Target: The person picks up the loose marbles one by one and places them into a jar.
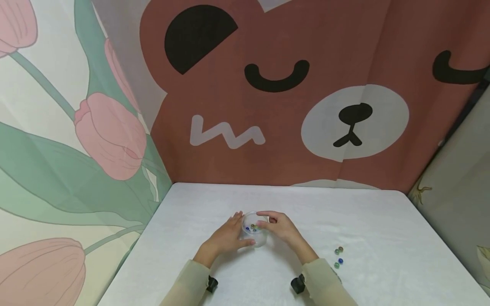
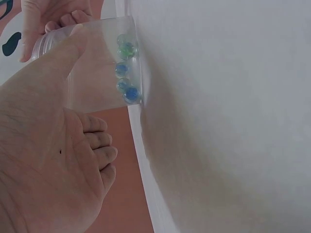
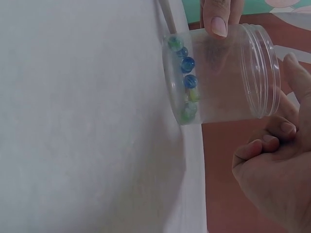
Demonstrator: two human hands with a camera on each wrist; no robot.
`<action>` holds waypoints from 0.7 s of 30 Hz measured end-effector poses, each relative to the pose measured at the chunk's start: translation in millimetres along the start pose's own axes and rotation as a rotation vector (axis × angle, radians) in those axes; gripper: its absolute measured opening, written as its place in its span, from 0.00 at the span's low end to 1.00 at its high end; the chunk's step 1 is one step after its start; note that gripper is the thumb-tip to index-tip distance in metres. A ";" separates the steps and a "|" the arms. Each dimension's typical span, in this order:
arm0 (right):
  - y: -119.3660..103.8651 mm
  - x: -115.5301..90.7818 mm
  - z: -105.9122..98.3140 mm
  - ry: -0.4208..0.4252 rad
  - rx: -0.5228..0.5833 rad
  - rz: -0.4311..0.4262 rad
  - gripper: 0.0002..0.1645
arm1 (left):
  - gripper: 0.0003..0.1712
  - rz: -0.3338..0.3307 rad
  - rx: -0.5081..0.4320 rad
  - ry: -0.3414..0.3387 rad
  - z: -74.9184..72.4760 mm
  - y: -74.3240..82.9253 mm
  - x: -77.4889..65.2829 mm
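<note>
A clear plastic jar point(image 1: 260, 241) stands upright on the white table with its mouth uncovered. Several glass marbles point(image 3: 189, 81), blue and green, lie on its bottom. My left hand point(image 1: 226, 236) holds the jar from the left, thumb on the near side and fingers around the far side. Over the mouth is my right hand point(image 1: 282, 228), its thumb and index finger extended and apart at the rim, the other fingers curled in. No marble shows between those fingertips. In the left wrist view, the jar point(image 2: 95, 92) has the left thumb pressed against its wall.
Several loose marbles point(image 1: 337, 251), green, blue and brownish, lie on the table to the right of my right forearm. The white tabletop point(image 1: 183, 212) reaches back to a brown bear-print curtain point(image 1: 229, 165). A tulip-print curtain point(image 1: 107, 204) hangs along the left side.
</note>
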State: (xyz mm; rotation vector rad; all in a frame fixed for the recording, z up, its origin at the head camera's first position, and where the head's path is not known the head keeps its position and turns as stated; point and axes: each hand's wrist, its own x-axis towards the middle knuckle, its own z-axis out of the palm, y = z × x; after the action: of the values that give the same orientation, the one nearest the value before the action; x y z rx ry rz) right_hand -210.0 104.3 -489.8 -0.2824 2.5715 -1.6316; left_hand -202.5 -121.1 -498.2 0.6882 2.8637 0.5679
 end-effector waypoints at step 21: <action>0.1 -18.0 -41.7 -0.019 -0.070 0.060 0.25 | 0.61 -0.009 0.004 -0.002 -1.6 0.4 0.3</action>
State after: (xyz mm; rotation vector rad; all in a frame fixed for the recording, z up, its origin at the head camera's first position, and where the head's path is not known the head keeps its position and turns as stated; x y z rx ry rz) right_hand -199.4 144.9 -472.5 -0.2217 2.5999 -1.5149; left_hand -202.8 -121.1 -496.6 0.6755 2.8653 0.5603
